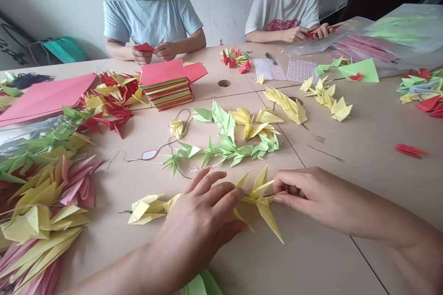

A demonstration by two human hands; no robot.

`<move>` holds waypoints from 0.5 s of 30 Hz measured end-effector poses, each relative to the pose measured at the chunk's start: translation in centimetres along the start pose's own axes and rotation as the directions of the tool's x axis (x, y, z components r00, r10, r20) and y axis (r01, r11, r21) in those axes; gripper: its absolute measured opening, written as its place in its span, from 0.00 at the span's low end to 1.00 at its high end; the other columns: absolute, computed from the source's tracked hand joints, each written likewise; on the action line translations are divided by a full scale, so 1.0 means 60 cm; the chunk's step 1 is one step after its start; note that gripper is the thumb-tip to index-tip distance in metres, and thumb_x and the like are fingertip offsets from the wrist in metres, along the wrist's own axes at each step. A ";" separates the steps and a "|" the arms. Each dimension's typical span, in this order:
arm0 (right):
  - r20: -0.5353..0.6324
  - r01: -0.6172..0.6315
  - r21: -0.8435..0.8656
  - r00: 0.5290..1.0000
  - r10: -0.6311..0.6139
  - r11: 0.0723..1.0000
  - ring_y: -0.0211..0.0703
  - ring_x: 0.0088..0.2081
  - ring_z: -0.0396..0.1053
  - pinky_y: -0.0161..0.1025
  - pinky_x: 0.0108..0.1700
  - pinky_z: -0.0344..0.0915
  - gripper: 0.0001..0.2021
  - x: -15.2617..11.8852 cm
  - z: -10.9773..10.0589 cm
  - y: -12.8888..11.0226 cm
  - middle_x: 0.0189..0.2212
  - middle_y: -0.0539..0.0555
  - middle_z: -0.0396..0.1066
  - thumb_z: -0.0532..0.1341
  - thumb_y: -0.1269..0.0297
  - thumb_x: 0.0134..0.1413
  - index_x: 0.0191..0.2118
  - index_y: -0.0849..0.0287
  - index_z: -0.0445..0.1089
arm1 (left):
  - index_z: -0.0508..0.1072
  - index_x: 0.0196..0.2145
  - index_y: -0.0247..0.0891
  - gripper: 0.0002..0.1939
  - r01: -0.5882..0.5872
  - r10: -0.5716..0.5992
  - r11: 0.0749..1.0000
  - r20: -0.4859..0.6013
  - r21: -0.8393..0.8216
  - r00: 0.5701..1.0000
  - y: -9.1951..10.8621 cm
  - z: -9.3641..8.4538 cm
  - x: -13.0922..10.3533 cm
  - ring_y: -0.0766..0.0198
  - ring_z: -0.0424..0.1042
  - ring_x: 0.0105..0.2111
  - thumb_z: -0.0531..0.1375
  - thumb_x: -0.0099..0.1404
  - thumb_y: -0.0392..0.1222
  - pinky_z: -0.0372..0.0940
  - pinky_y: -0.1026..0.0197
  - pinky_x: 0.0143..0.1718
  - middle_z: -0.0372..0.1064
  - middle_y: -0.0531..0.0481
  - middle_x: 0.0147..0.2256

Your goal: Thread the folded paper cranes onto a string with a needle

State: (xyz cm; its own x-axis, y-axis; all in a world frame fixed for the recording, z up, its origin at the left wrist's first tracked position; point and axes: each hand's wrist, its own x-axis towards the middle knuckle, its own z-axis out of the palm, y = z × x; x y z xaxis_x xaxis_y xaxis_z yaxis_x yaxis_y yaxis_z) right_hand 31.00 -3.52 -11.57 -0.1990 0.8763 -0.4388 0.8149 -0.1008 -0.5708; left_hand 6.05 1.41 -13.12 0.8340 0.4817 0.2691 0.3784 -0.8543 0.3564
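The left forearm (pixel 128 262) and right forearm (pixel 367 214) are bare (the slender fingers (pixel 224 203) too).

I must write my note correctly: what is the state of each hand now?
Left hand: curved over yellow folded paper; grip hidden.
Right hand: closed, pinching a thin thread.

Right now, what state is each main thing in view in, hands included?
Left hand: over the yellow strand, grip hidden
Right hand: closed, pinching thread at the strand's end
Yellow strand: threaded, lying flat, partly covered
Green strand: curved, lying on the table
Striped paper stack: neatly piled
Pink sheets: flat, unfolded
Loose dark thread: lying unattached
Red piece at far right: folded, unstrung
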 end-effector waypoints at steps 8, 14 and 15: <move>-0.041 0.021 -0.053 0.999 -0.023 0.998 0.34 0.23 0.55 0.33 0.24 0.51 0.14 -0.003 -0.004 -0.003 0.22 0.44 0.61 0.53 0.57 0.61 0.26 0.55 0.57 | 0.69 0.48 0.40 0.14 -0.008 0.008 0.999 -0.010 0.041 1.000 -0.002 0.004 -0.003 0.51 0.66 0.53 0.60 0.65 0.46 0.54 0.39 0.60 0.75 0.51 0.42; -0.058 -0.012 -0.005 0.998 0.011 1.000 0.34 0.23 0.55 0.33 0.23 0.51 0.13 -0.005 -0.010 -0.008 0.21 0.44 0.62 0.54 0.56 0.60 0.26 0.55 0.59 | 0.70 0.47 0.40 0.13 0.002 -0.002 0.998 -0.006 0.064 1.000 0.000 0.005 -0.002 0.50 0.66 0.54 0.59 0.66 0.47 0.51 0.35 0.60 0.76 0.52 0.41; -0.058 -0.016 -0.001 0.998 0.016 1.000 0.34 0.23 0.55 0.32 0.23 0.51 0.13 -0.005 -0.010 -0.009 0.21 0.44 0.61 0.54 0.56 0.60 0.26 0.55 0.59 | 0.70 0.46 0.41 0.13 0.003 -0.003 0.998 -0.004 0.063 1.000 0.000 0.005 -0.002 0.50 0.67 0.53 0.59 0.66 0.47 0.51 0.34 0.60 0.76 0.52 0.40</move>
State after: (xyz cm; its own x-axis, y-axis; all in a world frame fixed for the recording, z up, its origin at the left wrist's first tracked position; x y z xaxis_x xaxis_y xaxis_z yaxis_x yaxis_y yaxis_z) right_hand 30.94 -3.45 -10.69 -0.1536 0.9004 -0.4070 0.8185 -0.1148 -0.5630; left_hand 6.08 1.31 -13.45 0.8312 0.4850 0.2719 0.4054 -0.8633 0.3006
